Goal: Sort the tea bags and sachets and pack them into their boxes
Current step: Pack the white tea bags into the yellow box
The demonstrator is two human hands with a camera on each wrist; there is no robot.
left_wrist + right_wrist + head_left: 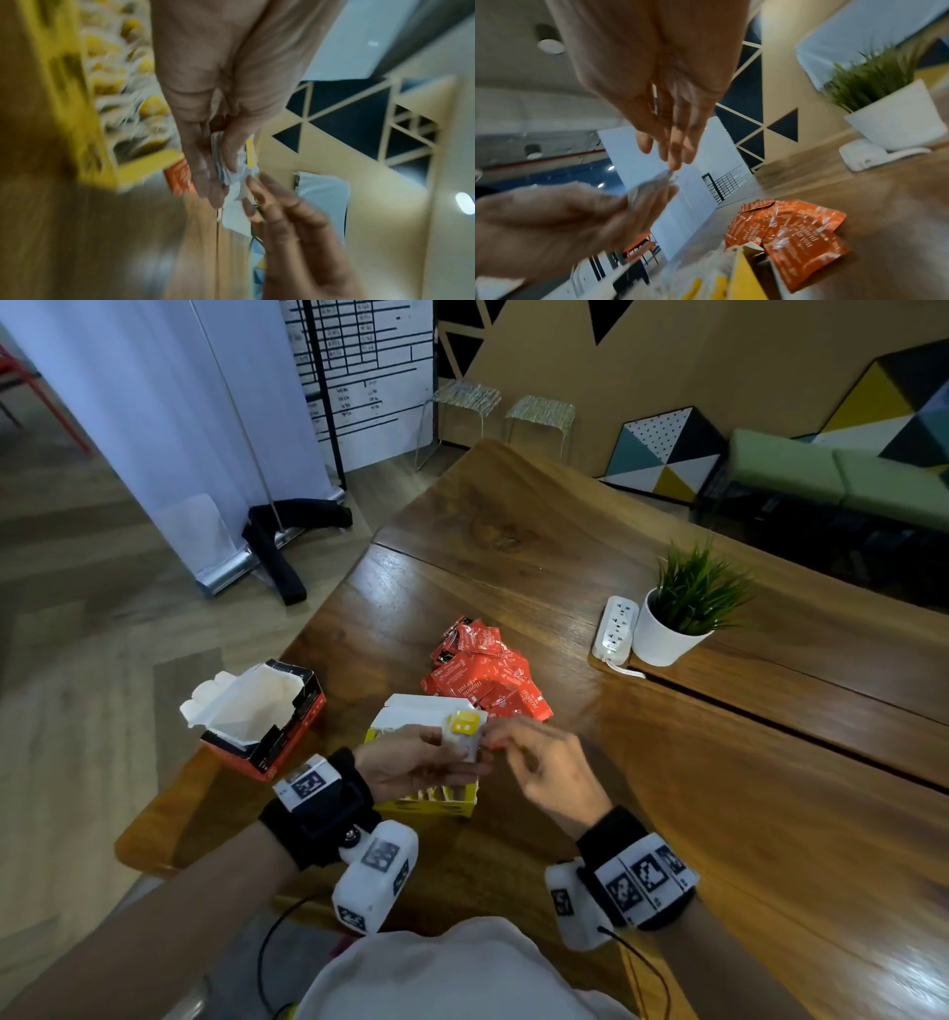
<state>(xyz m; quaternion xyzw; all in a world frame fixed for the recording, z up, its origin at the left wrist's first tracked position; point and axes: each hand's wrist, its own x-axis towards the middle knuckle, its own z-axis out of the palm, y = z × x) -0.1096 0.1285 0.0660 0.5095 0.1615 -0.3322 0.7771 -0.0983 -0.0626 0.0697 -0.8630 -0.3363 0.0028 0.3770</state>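
Yellow-tagged tea bags [462, 734], a small white stack of them, sit pinched between the thumb and fingers of the left hand [411, 762], low in the middle of the head view. They hang directly over the open yellow box [452, 806], so the drop into it looks short and straight down. The stack's long side seems to run across the box rather than along it, though blur makes that hard to judge.

The right hand [544, 762] is just beside the stack on its right, fingers loosely bent and reaching in; the fingertips [253, 194] meet the edge of the white paper in the left wrist view. Whether they actually pinch it or only touch it, I cannot tell. Either way the left hand has the bags and is the nearer one to the box, which already holds rows of the same yellow-tagged bags [133, 67].

Just behind the yellow box, toward the middle of the frame, lies a heap of red sachets [482, 675] on the wooden surface [719, 788], not yet packed. Their red box [267, 716] stands open at the left, near the surface's edge and apart from the heap. I'd guess nothing blocks the way down except the yellow box's raised white flap [426, 708].

Farther off, at the right, a potted plant [678, 618] stands beside a white power strip [616, 629], well clear of the work.
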